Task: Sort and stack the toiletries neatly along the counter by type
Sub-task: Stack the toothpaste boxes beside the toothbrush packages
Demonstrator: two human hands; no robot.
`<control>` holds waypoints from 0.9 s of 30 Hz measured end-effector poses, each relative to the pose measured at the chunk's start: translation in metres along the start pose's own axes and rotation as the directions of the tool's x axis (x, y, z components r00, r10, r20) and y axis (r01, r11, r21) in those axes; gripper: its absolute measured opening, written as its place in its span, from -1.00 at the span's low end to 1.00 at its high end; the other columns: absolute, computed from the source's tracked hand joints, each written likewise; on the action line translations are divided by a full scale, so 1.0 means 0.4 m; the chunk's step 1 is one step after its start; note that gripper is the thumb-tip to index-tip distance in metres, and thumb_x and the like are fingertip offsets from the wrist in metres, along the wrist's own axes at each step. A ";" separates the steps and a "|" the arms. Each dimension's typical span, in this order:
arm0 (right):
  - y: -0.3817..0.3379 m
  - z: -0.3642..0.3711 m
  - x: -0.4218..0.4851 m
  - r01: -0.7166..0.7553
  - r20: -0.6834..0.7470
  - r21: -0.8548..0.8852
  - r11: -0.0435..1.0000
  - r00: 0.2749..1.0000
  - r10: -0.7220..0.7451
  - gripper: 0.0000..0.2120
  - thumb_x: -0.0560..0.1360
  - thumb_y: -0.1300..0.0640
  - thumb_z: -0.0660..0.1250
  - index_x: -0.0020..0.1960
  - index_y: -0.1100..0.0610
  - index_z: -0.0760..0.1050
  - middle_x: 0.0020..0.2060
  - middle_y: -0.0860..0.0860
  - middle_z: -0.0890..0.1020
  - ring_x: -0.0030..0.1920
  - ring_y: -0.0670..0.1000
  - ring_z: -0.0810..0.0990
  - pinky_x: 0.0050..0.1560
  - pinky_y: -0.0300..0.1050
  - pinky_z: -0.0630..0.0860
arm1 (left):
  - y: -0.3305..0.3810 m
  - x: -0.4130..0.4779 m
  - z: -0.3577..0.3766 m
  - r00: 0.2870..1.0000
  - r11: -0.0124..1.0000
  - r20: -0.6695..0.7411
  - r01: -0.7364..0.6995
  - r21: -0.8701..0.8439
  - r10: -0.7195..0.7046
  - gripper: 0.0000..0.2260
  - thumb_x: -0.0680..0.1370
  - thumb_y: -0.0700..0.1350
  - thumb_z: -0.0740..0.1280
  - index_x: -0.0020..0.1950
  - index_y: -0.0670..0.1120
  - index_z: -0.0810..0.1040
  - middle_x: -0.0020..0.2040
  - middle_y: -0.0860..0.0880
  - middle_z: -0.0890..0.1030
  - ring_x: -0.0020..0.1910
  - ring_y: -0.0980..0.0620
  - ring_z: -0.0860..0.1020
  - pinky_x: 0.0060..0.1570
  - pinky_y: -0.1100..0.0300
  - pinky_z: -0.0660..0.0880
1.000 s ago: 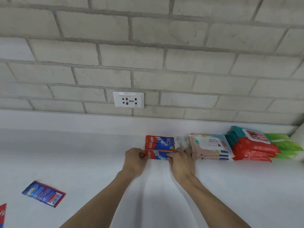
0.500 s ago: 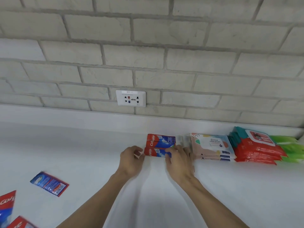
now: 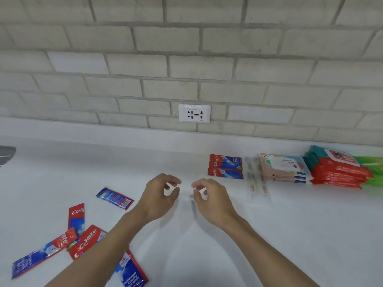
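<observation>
Both hands are held above the white desk (image 3: 290, 235), close together but not touching. The left hand (image 3: 159, 196) and the right hand (image 3: 212, 198) are seen with fingers loosely curled, and nothing is gripped by either.

Sorted toothpaste boxes (image 3: 225, 167) are grouped near the back edge, up and right of the hands. To their right, in a row, are set:
- clear packets (image 3: 257, 179)
- pastel wipe packs (image 3: 286, 168), stacked
- red wipe packs (image 3: 339, 172), stacked
- green packs (image 3: 373, 164)

A blue sachet (image 3: 115, 198) and loose toothpaste packs (image 3: 87, 243) are scattered at lower left, some overlapping. A wall socket (image 3: 194, 113) is mounted on the brick wall behind.
</observation>
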State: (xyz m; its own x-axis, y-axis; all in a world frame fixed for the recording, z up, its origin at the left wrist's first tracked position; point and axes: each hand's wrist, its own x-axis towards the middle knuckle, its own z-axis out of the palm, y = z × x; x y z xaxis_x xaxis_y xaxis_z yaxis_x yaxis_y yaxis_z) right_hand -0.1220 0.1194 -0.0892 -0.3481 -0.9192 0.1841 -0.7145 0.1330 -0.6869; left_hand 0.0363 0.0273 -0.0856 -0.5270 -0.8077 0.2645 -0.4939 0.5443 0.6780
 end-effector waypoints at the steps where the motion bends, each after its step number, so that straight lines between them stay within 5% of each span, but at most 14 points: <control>1: -0.012 0.011 -0.010 0.001 0.020 0.008 1.000 1.000 -0.001 -0.82 0.56 0.09 0.28 0.15 -0.05 0.56 0.02 -0.13 0.59 0.00 -0.12 0.50 0.12 -0.20 0.49 | -0.008 -0.010 -0.016 1.000 1.000 0.011 -0.004 0.006 0.004 -0.87 0.50 -0.16 0.39 -0.01 0.06 0.60 -0.06 0.15 0.58 -0.10 0.22 0.53 -0.16 0.52 0.38; 7: -0.142 0.135 -0.095 0.032 0.156 0.057 0.998 0.987 -0.041 -0.81 0.56 0.04 0.27 0.14 -0.05 0.57 0.02 -0.15 0.61 -0.06 -0.19 0.48 0.05 -0.30 0.46 | -0.128 -0.109 -0.183 0.986 0.993 0.158 0.041 0.115 -0.059 -0.85 0.53 -0.12 0.36 0.00 0.14 0.58 0.01 0.17 0.59 0.00 0.17 0.54 -0.03 0.28 0.52; 12: -0.227 0.233 -0.154 0.031 0.258 0.029 0.999 0.965 -0.037 -0.76 0.55 -0.06 0.28 0.18 -0.04 0.54 0.06 -0.11 0.59 0.01 -0.14 0.52 0.10 -0.21 0.50 | -0.217 -0.162 -0.275 0.947 0.971 0.302 0.039 0.238 -0.112 -0.85 0.54 -0.08 0.36 0.03 0.19 0.56 0.05 0.25 0.55 0.02 0.24 0.50 -0.14 0.41 0.45; 17: -0.279 0.313 -0.184 0.015 0.359 -0.100 0.995 0.933 0.022 -0.62 0.52 -0.15 0.30 0.29 -0.04 0.44 0.20 -0.07 0.50 0.21 -0.07 0.46 0.21 -0.13 0.46 | -0.287 -0.187 -0.326 0.881 0.938 0.411 0.093 0.334 -0.233 -0.80 0.51 0.00 0.39 0.08 0.23 0.49 0.14 0.22 0.54 0.12 0.16 0.49 0.11 0.27 0.52; 21: -0.296 0.361 -0.194 0.003 0.366 -0.187 0.982 0.928 0.066 -0.51 0.48 -0.20 0.34 0.33 -0.03 0.39 0.26 -0.05 0.45 0.25 -0.05 0.42 0.24 -0.11 0.45 | -0.314 -0.208 -0.345 0.827 0.909 0.488 0.065 0.412 -0.281 -0.59 0.49 0.11 0.38 0.32 0.16 0.41 0.24 0.18 0.45 0.22 0.13 0.40 0.18 0.24 0.49; 27: -0.293 0.384 -0.197 -0.062 0.328 -0.172 0.983 0.937 0.117 -0.50 0.46 -0.19 0.37 0.33 -0.04 0.39 0.24 -0.06 0.45 0.24 -0.09 0.43 0.23 -0.19 0.42 | -0.336 -0.216 -0.340 0.817 0.894 0.516 -0.002 0.448 -0.257 -0.55 0.47 0.18 0.38 0.34 0.19 0.40 0.28 0.15 0.39 0.24 0.13 0.33 0.23 0.22 0.45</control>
State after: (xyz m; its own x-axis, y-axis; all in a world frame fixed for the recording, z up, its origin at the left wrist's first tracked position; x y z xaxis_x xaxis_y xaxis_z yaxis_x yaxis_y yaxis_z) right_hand 0.0823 0.1194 -0.1312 -0.2107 -0.9677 -0.1383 -0.7850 0.2518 -0.5660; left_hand 0.2423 -0.0068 -0.1063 -0.6606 -0.6826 -0.3125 -0.7505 0.5895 0.2987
